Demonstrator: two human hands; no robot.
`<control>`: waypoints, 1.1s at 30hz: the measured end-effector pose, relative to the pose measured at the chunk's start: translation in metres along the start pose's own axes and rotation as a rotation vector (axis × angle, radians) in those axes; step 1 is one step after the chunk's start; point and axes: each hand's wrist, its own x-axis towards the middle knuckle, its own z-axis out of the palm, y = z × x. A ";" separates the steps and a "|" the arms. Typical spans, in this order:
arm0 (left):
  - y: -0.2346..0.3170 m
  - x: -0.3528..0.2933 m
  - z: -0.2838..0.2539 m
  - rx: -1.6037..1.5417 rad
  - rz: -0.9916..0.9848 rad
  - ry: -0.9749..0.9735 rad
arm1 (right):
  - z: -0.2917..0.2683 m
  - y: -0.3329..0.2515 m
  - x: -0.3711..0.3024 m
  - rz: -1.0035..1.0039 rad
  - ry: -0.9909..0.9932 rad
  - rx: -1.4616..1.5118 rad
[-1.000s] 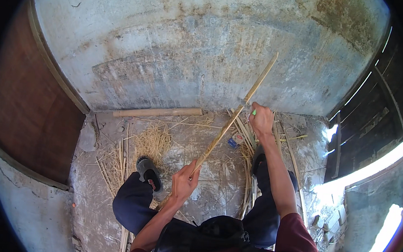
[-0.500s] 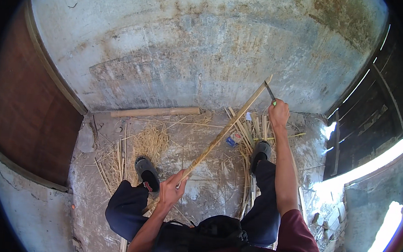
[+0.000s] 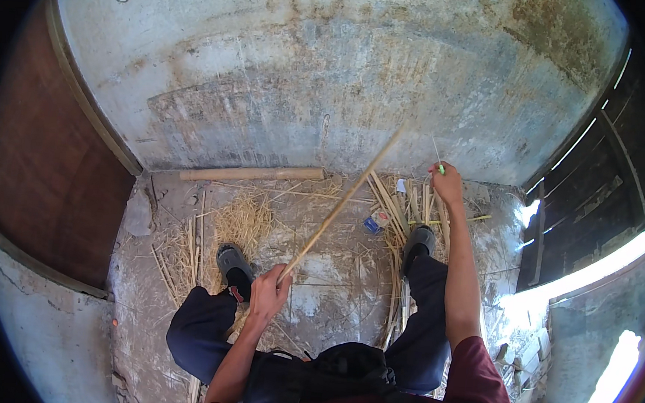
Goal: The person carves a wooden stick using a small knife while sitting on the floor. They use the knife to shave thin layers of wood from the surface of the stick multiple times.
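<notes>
My left hand (image 3: 269,293) is closed around the lower end of a long, narrow bamboo strip (image 3: 337,210). The strip slants up to the right, its far tip blurred in front of the wall. In my right hand (image 3: 448,182) is a knife (image 3: 441,168) with a light green handle, its thin blade pointing up and hard to make out against the wall. A gap separates the blade from the strip. Below the right hand, a bundle of split bamboo strips (image 3: 391,205) lies on the floor beside my right shoe (image 3: 419,242).
A bamboo pole (image 3: 252,174) lies along the base of the stained wall (image 3: 286,74). Pale shavings (image 3: 244,222) heap near my left shoe (image 3: 234,265). A small blue packet (image 3: 371,224) sits by the strips. Broken blocks (image 3: 529,354) lie at the right.
The bamboo strip has swung left and turned narrow side up, away from the knife. The blade, earlier against the strip's tip, is now apart from it.
</notes>
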 end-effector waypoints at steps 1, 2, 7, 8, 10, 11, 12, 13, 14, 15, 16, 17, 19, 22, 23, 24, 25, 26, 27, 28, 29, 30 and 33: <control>-0.002 0.005 -0.001 -0.031 -0.077 -0.045 | 0.001 0.000 -0.001 -0.003 -0.003 -0.002; -0.004 0.009 -0.002 -0.060 -0.156 -0.088 | 0.005 -0.001 -0.006 -0.059 -0.067 0.061; -0.014 0.025 0.009 -0.253 -0.204 -0.071 | 0.039 -0.024 -0.047 -0.228 -0.184 0.070; -0.016 0.025 0.008 -0.365 -0.232 -0.090 | 0.044 -0.047 -0.065 -0.277 -0.245 0.173; -0.012 0.033 0.014 -0.486 -0.264 -0.121 | 0.048 -0.079 -0.095 -0.325 -0.297 0.272; -0.009 0.037 0.016 -0.607 -0.291 -0.155 | 0.053 -0.091 -0.109 -0.368 -0.342 0.298; -0.004 0.041 0.016 -0.606 -0.291 -0.153 | 0.056 -0.099 -0.121 -0.408 -0.382 0.320; 0.001 0.045 0.014 -0.672 -0.312 -0.215 | 0.060 -0.106 -0.133 -0.410 -0.383 0.321; 0.009 0.049 0.013 -0.738 -0.330 -0.280 | 0.064 -0.112 -0.144 -0.518 -0.398 0.251; 0.016 0.052 0.013 -0.737 -0.329 -0.279 | 0.066 -0.119 -0.153 -0.625 -0.412 0.181; 0.024 0.055 0.012 -0.788 -0.343 -0.317 | 0.065 -0.125 -0.161 -0.626 -0.411 0.182; 0.028 0.057 0.013 -0.840 -0.359 -0.355 | 0.061 -0.134 -0.170 -0.625 -0.484 0.135; 0.031 0.060 0.014 -0.839 -0.364 -0.371 | 0.066 -0.137 -0.182 -0.623 -0.559 0.090; 0.040 0.065 0.020 -0.808 -0.350 -0.397 | 0.075 -0.125 -0.189 -0.807 -0.479 0.130; 0.043 0.066 0.021 -0.773 -0.332 -0.398 | 0.076 -0.122 -0.189 -0.812 -0.485 0.102; 0.045 0.067 0.022 -0.774 -0.335 -0.401 | 0.077 -0.119 -0.190 -0.816 -0.490 0.074; 0.047 0.067 0.022 -0.780 -0.335 -0.398 | 0.078 -0.117 -0.191 -0.813 -0.491 0.073; 0.048 0.068 0.022 -0.785 -0.335 -0.391 | 0.079 -0.116 -0.192 -0.806 -0.477 0.046; 0.047 0.068 0.023 -0.785 -0.336 -0.390 | 0.080 -0.115 -0.193 -0.798 -0.463 0.020; 0.046 0.068 0.023 -0.723 -0.307 -0.363 | 0.082 -0.114 -0.192 -0.799 -0.464 0.021; 0.047 0.068 0.023 -0.661 -0.278 -0.338 | 0.083 -0.114 -0.192 -0.843 -0.424 0.049; 0.049 0.068 0.024 -0.661 -0.279 -0.338 | 0.083 -0.113 -0.191 -0.886 -0.383 0.078; 0.058 0.067 0.023 -0.542 -0.178 -0.239 | 0.083 -0.114 -0.191 -0.921 -0.332 0.099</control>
